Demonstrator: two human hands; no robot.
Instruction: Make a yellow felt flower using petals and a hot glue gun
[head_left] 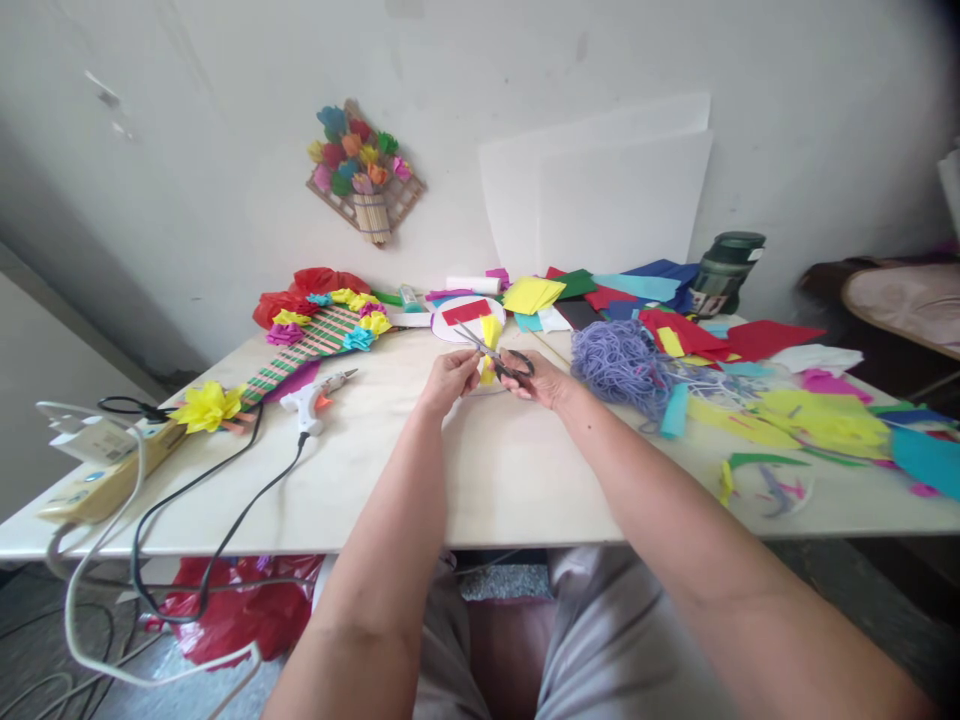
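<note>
Scissors [491, 351] angle over a strip of yellow paper [491, 328] near the middle of a cluttered table [390, 480], worked by a person's bare hands. The right hand [546, 382] is closed around the dark handles; the blades, pointing up and to the left, look slightly parted. The left hand [450, 380] has its fingertips drawn together just beside the paper, but whether they pinch its edge cannot be told. Nor is it clear whether the blades have bitten into the strip.

Progress shows on both sides. At left, a striped panel [300, 352] already carries paper flowers in yellow, pink and blue, and a glue gun [307, 402] lies nearby. Behind the hands, a red piece [466, 312] sits on a white disc [438, 322], which looks barely decorated. At right, loose scraps [780, 492] suggest some cutting is done, while a heap of yarn [619, 365] and folded sheets [532, 295] appear to be unused stock.
</note>
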